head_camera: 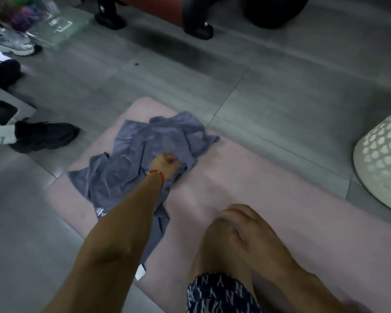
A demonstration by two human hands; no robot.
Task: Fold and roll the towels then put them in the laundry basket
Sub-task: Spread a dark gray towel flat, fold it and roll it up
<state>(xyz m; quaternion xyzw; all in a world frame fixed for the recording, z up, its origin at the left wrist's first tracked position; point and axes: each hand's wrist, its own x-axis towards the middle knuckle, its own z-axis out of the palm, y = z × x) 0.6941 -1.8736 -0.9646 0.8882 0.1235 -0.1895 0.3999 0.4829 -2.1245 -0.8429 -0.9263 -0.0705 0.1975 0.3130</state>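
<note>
A crumpled grey-blue towel (pixel 131 154) lies on the left half of a pink mat (pixel 269 181) on the floor. My left hand (pixel 166 163), with a red string at the wrist, reaches across the towel and grips a bunch of its cloth near the right edge. My right hand (pixel 242 227) rests with relaxed fingers on my bare knee, holding nothing. The white perforated laundry basket (pixel 384 159) stands at the right edge of the view, just off the mat; what it holds is hidden.
Grey tiled floor surrounds the mat. Another person's black shoe (pixel 43 136) and white sock stand at the left. More shoes (pixel 14 44) lie at the far left, and black furniture feet (pixel 198 30) stand at the back.
</note>
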